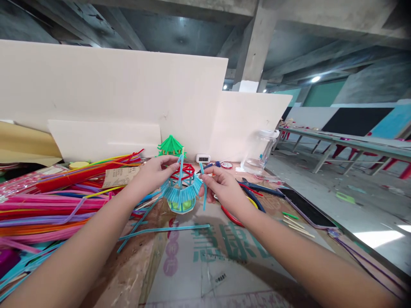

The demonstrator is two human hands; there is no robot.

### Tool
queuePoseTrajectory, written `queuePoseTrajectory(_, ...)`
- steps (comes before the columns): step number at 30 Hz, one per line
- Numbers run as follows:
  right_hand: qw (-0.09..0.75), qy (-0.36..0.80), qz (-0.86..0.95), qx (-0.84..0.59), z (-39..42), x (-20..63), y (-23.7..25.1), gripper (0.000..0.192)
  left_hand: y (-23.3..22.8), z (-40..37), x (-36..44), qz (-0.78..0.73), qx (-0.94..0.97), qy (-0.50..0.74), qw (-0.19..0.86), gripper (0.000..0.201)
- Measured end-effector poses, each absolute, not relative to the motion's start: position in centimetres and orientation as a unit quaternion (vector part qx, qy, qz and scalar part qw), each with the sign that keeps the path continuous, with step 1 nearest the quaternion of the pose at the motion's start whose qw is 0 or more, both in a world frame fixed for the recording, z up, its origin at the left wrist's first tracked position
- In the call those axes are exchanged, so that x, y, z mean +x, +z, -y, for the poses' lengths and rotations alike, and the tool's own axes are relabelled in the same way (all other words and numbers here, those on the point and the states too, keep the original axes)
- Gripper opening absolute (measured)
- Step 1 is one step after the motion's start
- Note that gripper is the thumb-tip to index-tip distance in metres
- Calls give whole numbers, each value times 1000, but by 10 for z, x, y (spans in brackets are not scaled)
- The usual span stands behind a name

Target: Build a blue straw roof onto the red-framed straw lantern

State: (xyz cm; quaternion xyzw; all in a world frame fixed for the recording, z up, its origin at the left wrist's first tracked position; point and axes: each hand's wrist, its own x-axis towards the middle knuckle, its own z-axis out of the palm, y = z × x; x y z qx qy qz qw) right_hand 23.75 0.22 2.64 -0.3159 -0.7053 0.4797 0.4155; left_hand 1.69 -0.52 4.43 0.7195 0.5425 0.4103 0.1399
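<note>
My left hand is closed, pinching an upright light-blue pipe cleaner above a small model. Between the fingertips of my right hand is a second short blue pipe cleaner, hanging almost straight down. The small model stands between my hands, with a flared blue skirt-like roof, a red frame above and a yellow-green part below. Part of its red frame is behind the fingers. A green roofed piece stands just behind. One long blue pipe cleaner lies in front of the model.
Bundles of coloured pipe cleaners cover the left side. Pliers, a phone and thin sticks lie at right. A small digital clock and a clear plastic jar stand behind. White boards rise at the back.
</note>
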Motion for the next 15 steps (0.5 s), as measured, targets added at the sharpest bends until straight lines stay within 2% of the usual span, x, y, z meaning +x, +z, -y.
queuePoseTrajectory(7,456,440,718,-290,-12,221,31,15,47,8,19,-520,721,417,188,37)
queuePoseTrajectory(15,445,434,709,-332,-18,240,45,29,51,6,5,-490,717,426,254,27)
